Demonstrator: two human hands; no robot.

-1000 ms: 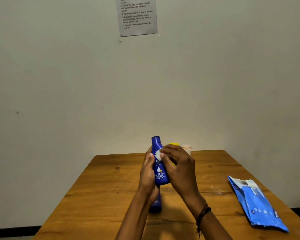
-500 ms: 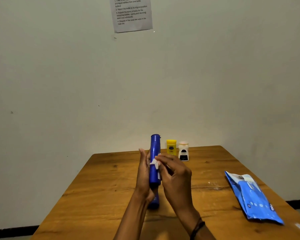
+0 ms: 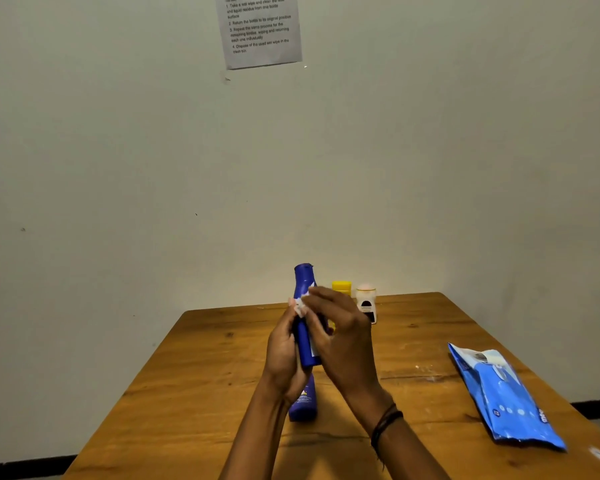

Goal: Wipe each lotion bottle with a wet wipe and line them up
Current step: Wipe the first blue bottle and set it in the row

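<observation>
Over table [image 3: 187, 393] | left grip [image 3: 283, 355] holds blue bottle [image 3: 305, 344] | right grip [image 3: 343, 341] pinches wipe [image 3: 300, 304] | label [image 3: 314, 348] illegible

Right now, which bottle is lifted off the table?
The blue bottle in the left hand; the second blue bottle, yellow bottle and white bottle stand on the table.

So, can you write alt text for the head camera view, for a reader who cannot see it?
A person holds a blue lotion bottle upright over a wooden table and presses a white wet wipe against its neck. A second blue bottle stands beneath, a yellow bottle and a white bottle at the far edge, a blue wipes pack at right.
</observation>
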